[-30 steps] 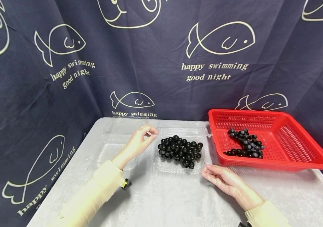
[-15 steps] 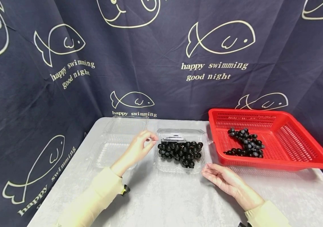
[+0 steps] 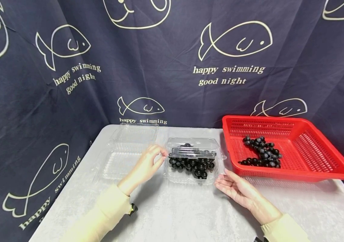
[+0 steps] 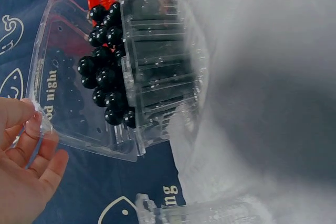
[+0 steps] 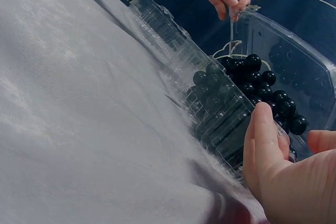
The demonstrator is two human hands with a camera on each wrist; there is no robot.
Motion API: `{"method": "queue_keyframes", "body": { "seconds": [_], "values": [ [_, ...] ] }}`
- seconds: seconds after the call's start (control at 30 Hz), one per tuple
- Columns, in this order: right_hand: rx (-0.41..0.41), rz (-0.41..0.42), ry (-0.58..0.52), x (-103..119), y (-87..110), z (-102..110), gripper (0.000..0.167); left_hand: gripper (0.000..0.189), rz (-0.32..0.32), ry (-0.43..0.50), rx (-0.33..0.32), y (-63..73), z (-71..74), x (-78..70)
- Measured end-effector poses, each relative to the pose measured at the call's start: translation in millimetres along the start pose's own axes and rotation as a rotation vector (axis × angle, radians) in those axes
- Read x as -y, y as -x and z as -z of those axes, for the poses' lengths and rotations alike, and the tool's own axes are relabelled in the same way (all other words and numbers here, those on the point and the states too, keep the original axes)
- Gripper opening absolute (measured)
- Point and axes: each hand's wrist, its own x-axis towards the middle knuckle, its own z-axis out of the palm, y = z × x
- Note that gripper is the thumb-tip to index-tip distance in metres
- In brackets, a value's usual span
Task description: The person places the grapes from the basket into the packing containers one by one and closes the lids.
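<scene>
A clear plastic clamshell box stands mid-table with a bunch of black grapes in its base. Its hinged lid leans half-way over the bunch, rear grapes showing through it. My left hand pinches the lid's left front corner between thumb and fingers, as the left wrist view shows at the lid's edge. My right hand rests straight fingers against the right front corner of the base, the thumb apart. In the right wrist view these fingers cover part of the box's side.
A second clear clamshell lies open to the left, its lid folded back. On the right stands a red plastic basket holding more dark grapes. A dark blue curtain hangs behind the grey-white table.
The lid has swung up from lying flat behind the box and forward over the grapes. My left hand has moved slightly down and toward me with it; the right hand has stayed at the corner.
</scene>
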Motion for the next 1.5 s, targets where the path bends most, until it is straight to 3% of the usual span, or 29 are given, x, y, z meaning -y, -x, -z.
{"method": "queue_keyframes", "body": {
  "seconds": [0.13, 0.43, 0.67, 0.83, 1.13, 1.33, 1.5],
  "values": [
    [-0.034, -0.012, 0.02, 1.3, -0.3, -1.7, 0.035, 0.01, -0.025, -0.021, 0.0, 5.1, -2.6, 1.4],
    [-0.022, -0.015, 0.061, 3.2, 1.1, -4.7, 0.044, 0.011, -0.006, -0.017, 0.031, 13.8, -7.9, 4.8],
    [-0.05, -0.021, 0.125, 4.6, 2.4, -9.0, 0.057, 0.009, -0.037, -0.031, 0.026, 18.7, -10.8, 5.7],
    [-0.053, -0.055, 0.17, 6.5, 5.1, -11.5, 0.057, 0.009, -0.06, -0.044, 0.023, 20.1, -11.7, 6.3],
    [-0.001, -0.133, 0.424, 15.5, 9.3, -19.8, 0.087, 0.013, -0.115, -0.07, 0.017, 23.6, -14.0, 8.1],
    [-0.014, -0.176, 0.509, 19.4, 7.6, -26.0, 0.078, 0.018, -0.186, -0.117, -0.016, 25.5, -18.1, 12.8],
    [-0.049, -0.193, 0.547, 20.6, 3.1, -29.6, 0.066, 0.019, -0.208, -0.119, -0.026, 26.5, -20.7, 16.1]
  ]
}}
